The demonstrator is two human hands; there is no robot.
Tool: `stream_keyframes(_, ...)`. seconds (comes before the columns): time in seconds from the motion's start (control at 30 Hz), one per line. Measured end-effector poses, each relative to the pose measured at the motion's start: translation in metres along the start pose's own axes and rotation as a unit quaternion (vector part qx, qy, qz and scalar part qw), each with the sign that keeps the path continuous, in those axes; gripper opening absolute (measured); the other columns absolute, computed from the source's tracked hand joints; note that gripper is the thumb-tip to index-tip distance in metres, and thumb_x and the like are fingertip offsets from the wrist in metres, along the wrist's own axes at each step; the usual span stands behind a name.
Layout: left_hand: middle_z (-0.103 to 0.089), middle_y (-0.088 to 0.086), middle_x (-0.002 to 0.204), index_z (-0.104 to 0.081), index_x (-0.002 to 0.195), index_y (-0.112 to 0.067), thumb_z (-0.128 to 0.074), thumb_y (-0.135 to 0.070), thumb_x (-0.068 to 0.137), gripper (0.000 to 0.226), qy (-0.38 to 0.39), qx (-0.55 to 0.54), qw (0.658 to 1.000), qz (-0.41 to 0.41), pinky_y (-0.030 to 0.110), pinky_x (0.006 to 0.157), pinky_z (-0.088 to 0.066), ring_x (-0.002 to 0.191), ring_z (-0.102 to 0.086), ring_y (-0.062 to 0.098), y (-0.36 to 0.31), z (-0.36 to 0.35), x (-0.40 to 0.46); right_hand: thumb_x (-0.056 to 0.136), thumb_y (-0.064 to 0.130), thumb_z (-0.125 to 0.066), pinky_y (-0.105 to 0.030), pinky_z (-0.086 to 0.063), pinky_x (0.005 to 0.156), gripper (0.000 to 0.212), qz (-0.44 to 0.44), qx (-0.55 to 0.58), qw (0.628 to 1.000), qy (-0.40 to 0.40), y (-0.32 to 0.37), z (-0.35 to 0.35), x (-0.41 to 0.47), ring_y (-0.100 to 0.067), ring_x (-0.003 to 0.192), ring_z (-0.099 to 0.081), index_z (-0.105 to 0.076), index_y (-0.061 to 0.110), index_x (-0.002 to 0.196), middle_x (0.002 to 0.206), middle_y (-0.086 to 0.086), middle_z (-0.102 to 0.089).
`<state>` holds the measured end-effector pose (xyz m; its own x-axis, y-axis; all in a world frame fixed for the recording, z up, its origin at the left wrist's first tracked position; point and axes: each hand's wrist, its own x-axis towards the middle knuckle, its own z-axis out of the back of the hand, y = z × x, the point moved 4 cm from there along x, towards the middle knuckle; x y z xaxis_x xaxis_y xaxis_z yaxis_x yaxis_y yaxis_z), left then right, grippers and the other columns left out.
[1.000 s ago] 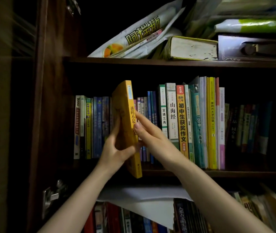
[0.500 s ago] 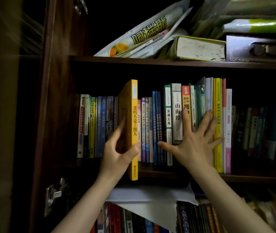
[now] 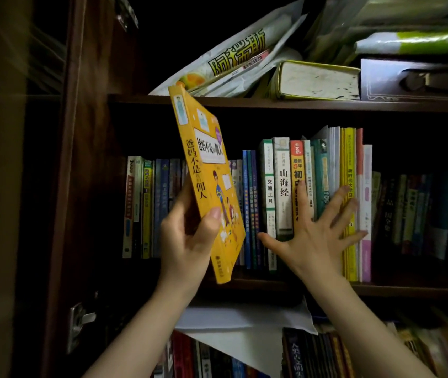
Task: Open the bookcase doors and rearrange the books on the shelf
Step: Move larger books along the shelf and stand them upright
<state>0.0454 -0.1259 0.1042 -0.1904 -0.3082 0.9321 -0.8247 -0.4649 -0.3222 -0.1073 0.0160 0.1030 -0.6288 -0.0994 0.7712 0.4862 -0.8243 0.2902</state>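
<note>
A yellow book is out of the row, tilted with its top leaning left, held in front of the middle shelf. My left hand grips its lower part, thumb on the front cover. My right hand lies flat with fingers spread against the spines of the upright books in the middle of the row. The bookcase door at the left stands open. The middle shelf board carries the row of books.
The upper shelf holds a leaning magazine, a thick book lying flat and a box. Dark books fill the row's right end. White paper hangs over books on the lower shelf. A metal hinge sits low on the door.
My left hand pulled the yellow book fully out of the row and tilted it so its cover shows. My right hand left the yellow book and pressed flat on the spines further right.
</note>
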Motion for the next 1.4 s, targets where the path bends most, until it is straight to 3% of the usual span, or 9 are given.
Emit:
stream_keyframes(0.3, -0.071, -0.018, 0.093, -0.060, 0.103, -0.032, -0.055, -0.046, 0.069, 0.037, 0.003, -0.055, 0.998, 0.013, 0.017, 0.071, -0.050, 0.088, -0.067, 0.003, 0.003, -0.009, 0.012, 0.062, 0.082, -0.055, -0.073, 0.000, 0.102, 0.124, 0.008, 0.009, 1.000, 0.012, 0.001, 0.003, 0.000, -0.044, 0.133, 0.034, 0.030, 0.039, 0.142, 0.140, -0.019, 0.047)
stream_keyframes(0.83, -0.071, -0.018, 0.097, -0.057, 0.109, -0.031, -0.055, -0.047, 0.069, 0.042, 0.045, -0.058, 0.997, 0.016, 0.018, 0.072, -0.051, 0.091, -0.067, 0.004, 0.009, -0.020, 0.019, 0.060, 0.078, -0.063, -0.071, 0.001, 0.104, 0.130, 0.011, 0.009, 1.000, 0.016, -0.001, 0.004, -0.001, -0.042, 0.133, 0.036, 0.030, 0.037, 0.142, 0.141, -0.017, 0.047)
stream_keyframes(1.1, -0.069, -0.018, 0.104, -0.054, 0.112, -0.037, -0.059, -0.056, 0.067, 0.049, 0.071, -0.046, 0.994, 0.067, 0.025, 0.077, -0.056, 0.099, -0.066, 0.008, 0.017, -0.012, 0.029, 0.059, 0.080, -0.062, -0.070, 0.002, 0.105, 0.126, 0.019, 0.023, 1.000, -0.010, -0.006, 0.004, -0.001, -0.038, 0.136, 0.033, 0.022, 0.040, 0.145, 0.144, -0.013, 0.044)
stream_keyframes(1.2, -0.068, -0.017, 0.108, -0.053, 0.117, -0.034, -0.064, -0.070, 0.064, 0.065, 0.084, -0.038, 0.994, 0.059, 0.021, 0.076, -0.053, 0.101, -0.065, 0.008, 0.015, -0.014, 0.026, 0.056, 0.081, -0.059, -0.067, 0.003, 0.107, 0.123, 0.020, 0.086, 0.995, -0.040, -0.022, 0.009, -0.003, -0.033, 0.141, 0.025, 0.015, 0.044, 0.146, 0.152, -0.007, 0.034)
stream_keyframes(1.27, -0.069, -0.015, 0.109, -0.053, 0.118, -0.032, -0.062, -0.072, 0.064, 0.068, 0.087, -0.045, 0.994, 0.052, 0.022, 0.077, -0.053, 0.101, -0.065, 0.008, 0.014, -0.019, 0.021, 0.052, 0.081, -0.056, -0.064, 0.002, 0.108, 0.123, -0.029, 0.151, 0.986, -0.069, -0.042, 0.014, -0.003, -0.033, 0.143, 0.016, 0.017, 0.046, 0.144, 0.155, -0.007, 0.025)
stream_keyframes(1.4, -0.069, -0.014, 0.108, -0.054, 0.117, -0.031, -0.062, -0.054, 0.072, 0.051, 0.104, -0.052, 0.993, 0.033, 0.024, 0.081, -0.053, 0.101, -0.065, 0.009, 0.014, -0.040, 0.011, 0.050, 0.069, -0.067, -0.058, -0.018, 0.112, 0.131, -0.039, 0.246, 0.967, -0.056, -0.067, 0.018, 0.000, -0.029, 0.146, -0.005, 0.020, 0.041, 0.145, 0.160, -0.007, 0.000)
